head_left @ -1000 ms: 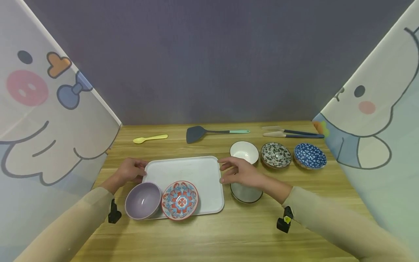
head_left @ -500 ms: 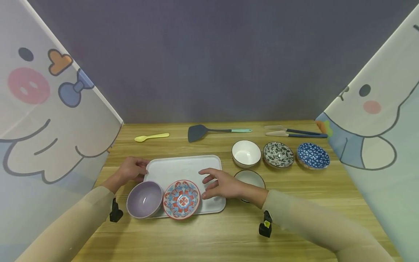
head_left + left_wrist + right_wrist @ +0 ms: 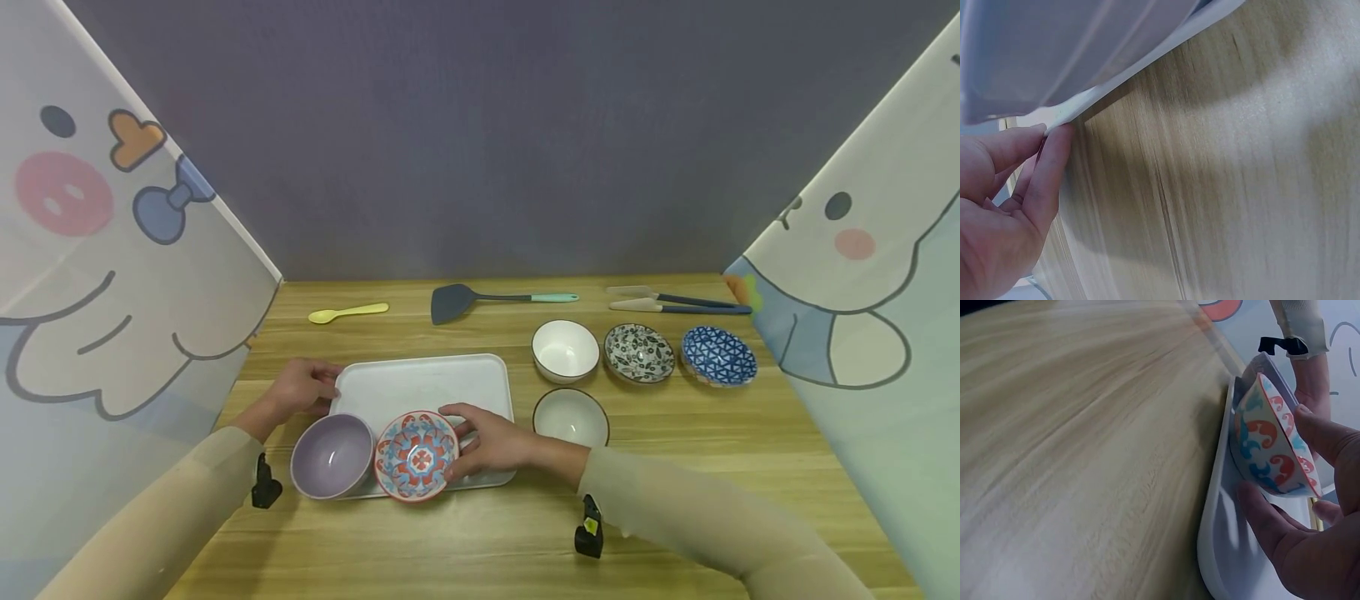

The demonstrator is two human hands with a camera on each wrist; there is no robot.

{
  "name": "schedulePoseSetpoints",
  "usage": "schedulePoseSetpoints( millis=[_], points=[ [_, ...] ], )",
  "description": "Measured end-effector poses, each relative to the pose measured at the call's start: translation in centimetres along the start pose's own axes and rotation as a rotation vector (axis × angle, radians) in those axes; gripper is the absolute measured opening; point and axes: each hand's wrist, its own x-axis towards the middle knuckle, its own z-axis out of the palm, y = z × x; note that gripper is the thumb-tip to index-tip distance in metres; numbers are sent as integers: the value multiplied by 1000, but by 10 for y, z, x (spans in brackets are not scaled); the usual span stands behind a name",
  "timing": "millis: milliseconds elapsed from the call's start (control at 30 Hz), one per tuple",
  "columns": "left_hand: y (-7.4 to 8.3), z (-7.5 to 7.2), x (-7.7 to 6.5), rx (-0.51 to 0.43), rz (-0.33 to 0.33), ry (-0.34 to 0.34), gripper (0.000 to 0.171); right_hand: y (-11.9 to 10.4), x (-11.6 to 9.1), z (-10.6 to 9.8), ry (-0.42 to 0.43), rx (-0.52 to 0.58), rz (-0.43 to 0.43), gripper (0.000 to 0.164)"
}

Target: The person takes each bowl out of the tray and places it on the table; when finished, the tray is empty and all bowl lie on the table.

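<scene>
My left hand [image 3: 302, 387] is at the left side of a white tray [image 3: 427, 375]. In the left wrist view its thumb and a finger [image 3: 1054, 178] pinch the tray rim. A lilac bowl [image 3: 332, 457] stands on the tray's front left part. To its right is a bowl [image 3: 417, 457] with a red and blue pattern, overlapping the tray's front edge. Beside that bowl is my right hand [image 3: 487, 442], thumb and forefinger spread along its right side. In the right wrist view the forefinger lies low by the bowl's base and the thumb is near the rim.
Right of the tray are two white bowls, one [image 3: 566, 350] behind the other [image 3: 573, 417]. Farther right sit a black floral bowl [image 3: 640, 353] and a blue patterned bowl [image 3: 718, 355]. A yellow spoon [image 3: 348, 312], spatula [image 3: 453, 302] and tongs [image 3: 678, 306] lie along the back wall.
My right hand has moved left and toward me, from the tray's right edge over to the patterned bowl. The left hand stays at the tray. The bowls have not visibly moved.
</scene>
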Motion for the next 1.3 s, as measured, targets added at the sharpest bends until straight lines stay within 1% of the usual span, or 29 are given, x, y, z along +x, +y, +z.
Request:
schedulePoseSetpoints(
  millis=[100, 167, 333, 467, 600, 667, 833, 900, 1100, 1300],
  points=[
    [0, 1, 0, -9, 2, 5, 49, 1, 1, 3, 4, 13, 5, 91],
    [0, 1, 0, -6, 13, -4, 49, 1, 1, 4, 7, 15, 8, 92],
    [1, 0, -1, -4, 11, -1, 47, 1, 1, 5, 9, -3, -1, 92],
    [3, 0, -2, -6, 14, -2, 48, 1, 2, 6, 7, 9, -11, 91],
    [3, 0, -3, -14, 15, 0, 49, -1, 1, 8, 47, 18, -4, 88],
    [3, 0, -3, -18, 12, 2, 49, -2, 0, 11, 64, 72, 22, 86],
    [2, 2, -4, -33, 3, 5, 51, -3, -5, 16, 80, 283, 96, 81],
    [1, 3, -4, -40, 6, 3, 51, -2, -6, 17, 83, 327, 106, 79],
    [0, 2, -3, -46, 7, 1, 52, -1, -7, 18, 96, 382, 97, 75],
    [1, 2, -3, -39, 6, 2, 52, -3, -10, 17, 114, 386, 94, 67]
  ],
)
